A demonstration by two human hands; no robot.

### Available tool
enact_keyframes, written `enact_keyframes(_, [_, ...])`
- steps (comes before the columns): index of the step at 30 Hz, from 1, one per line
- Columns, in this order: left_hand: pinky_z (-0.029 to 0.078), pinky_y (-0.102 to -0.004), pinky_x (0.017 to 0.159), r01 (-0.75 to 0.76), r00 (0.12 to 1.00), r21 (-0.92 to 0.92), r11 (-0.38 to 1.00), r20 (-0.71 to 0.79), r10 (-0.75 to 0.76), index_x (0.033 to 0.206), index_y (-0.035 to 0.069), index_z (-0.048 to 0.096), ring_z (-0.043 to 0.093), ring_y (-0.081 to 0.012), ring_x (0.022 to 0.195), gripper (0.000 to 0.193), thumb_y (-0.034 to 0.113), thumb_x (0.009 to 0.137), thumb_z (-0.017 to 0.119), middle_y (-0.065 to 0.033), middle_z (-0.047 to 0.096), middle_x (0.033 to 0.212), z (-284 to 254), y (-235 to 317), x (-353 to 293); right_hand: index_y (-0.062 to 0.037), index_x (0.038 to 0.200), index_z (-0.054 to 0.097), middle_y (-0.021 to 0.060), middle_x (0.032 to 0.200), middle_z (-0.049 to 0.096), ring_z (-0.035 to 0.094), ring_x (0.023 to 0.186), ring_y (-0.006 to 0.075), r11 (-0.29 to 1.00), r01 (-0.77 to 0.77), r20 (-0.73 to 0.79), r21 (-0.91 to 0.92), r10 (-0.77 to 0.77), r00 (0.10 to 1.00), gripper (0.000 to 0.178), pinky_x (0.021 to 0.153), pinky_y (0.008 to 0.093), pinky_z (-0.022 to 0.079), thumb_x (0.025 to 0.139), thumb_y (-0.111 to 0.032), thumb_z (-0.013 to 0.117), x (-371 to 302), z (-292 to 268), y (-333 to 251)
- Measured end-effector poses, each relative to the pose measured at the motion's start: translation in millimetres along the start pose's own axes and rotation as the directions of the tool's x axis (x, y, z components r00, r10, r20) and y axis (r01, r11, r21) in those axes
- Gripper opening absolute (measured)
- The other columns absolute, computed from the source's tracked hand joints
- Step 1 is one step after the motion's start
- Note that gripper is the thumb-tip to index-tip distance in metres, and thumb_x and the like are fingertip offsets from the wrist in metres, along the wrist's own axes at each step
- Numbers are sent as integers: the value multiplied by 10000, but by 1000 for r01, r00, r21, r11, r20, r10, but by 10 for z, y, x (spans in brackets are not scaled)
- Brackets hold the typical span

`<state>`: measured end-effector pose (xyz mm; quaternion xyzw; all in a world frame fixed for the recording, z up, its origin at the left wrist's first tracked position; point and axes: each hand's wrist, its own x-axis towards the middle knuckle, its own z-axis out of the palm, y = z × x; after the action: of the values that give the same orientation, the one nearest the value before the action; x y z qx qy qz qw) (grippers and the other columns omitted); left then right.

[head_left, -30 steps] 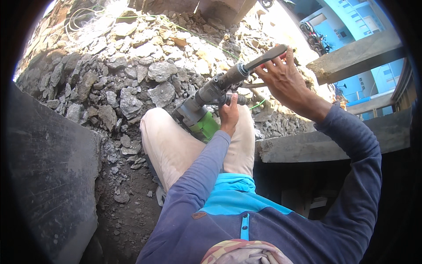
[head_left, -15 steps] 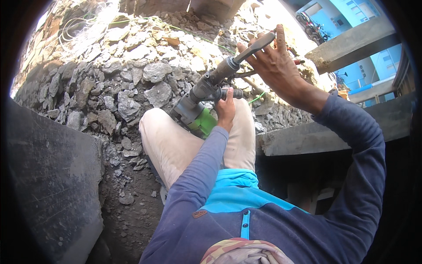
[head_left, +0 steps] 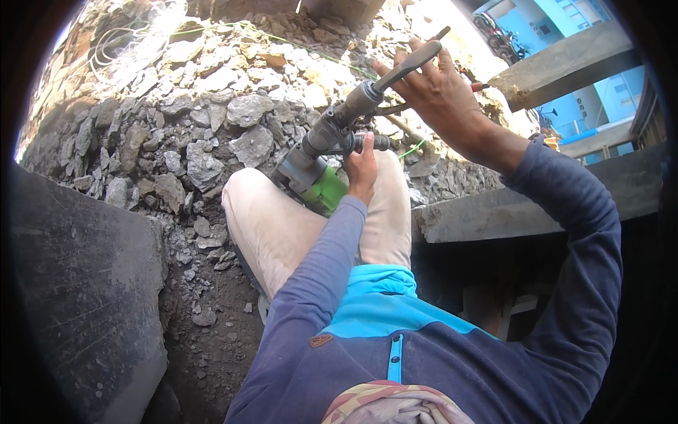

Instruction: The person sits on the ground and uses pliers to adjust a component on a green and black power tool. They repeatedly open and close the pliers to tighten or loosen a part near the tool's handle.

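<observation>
Left hand (head_left: 362, 168) wrapped tight around the side handle of the big green drill (head_left: 319, 166). Right hand (head_left: 436, 92) gripping its chisel bit (head_left: 409, 61). Drill resting on the lap, above broken rocks (head_left: 205, 141).

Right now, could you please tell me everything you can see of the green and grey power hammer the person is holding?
The power hammer has a green plastic-looking body low on the person's lap, a grey metal-looking housing and barrel, and a flat chisel bit pointing up to the right. It lies tilted over the pale trousers, above the stone rubble. The left hand grips its black side handle; the right hand is laid on the bit near the tip. A thin cord trails beside it.
</observation>
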<state>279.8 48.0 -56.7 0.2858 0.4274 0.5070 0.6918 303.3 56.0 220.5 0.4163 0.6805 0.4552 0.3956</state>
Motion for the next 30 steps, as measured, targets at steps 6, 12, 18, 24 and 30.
enact_keyframes(6, [522,-406,988,-68,998,-58,996,-8,68,1233,34,705,680,-230,1071,305,297,1082,734,-102,741,1171,13,-51,18,-147,1752,280,190,1597,525,461,1526,401,1000,-1,-17,-27,1,1000,871,1222,565,424,1018,-353,700,53,59,-6])
enact_keyframes(12, [538,-392,971,-104,995,-103,989,-24,102,1237,29,707,692,-214,1054,304,289,1081,737,-94,747,1163,26,-72,15,-149,1741,300,176,1613,504,427,1556,405,1000,-6,-55,21,7,998,859,1256,585,382,1005,-317,711,26,50,-31])
enact_keyframes(18, [539,-384,984,-109,994,-144,984,-6,109,1237,27,709,696,-208,1068,308,287,1076,745,-96,750,1170,15,-134,58,-199,1747,268,158,1623,472,383,1592,401,1000,21,-24,15,-20,1000,875,1302,585,365,994,-222,713,-49,-141,-107])
enact_keyframes(24, [534,-394,998,-103,995,-103,989,-14,102,1238,41,722,698,-217,1074,336,330,1070,750,-94,756,1176,22,-151,49,-171,1714,333,137,1549,515,481,1504,339,999,23,-71,-39,-25,997,845,1349,542,305,971,-143,735,-2,-77,-78])
enact_keyframes(30, [478,-384,1093,-39,997,-80,996,59,43,1388,21,671,654,-216,1200,477,351,1056,767,-107,709,1329,-38,-85,50,-176,1502,579,75,1449,612,519,1456,272,999,48,2,0,-48,999,528,1344,549,274,985,-162,683,149,-50,81])
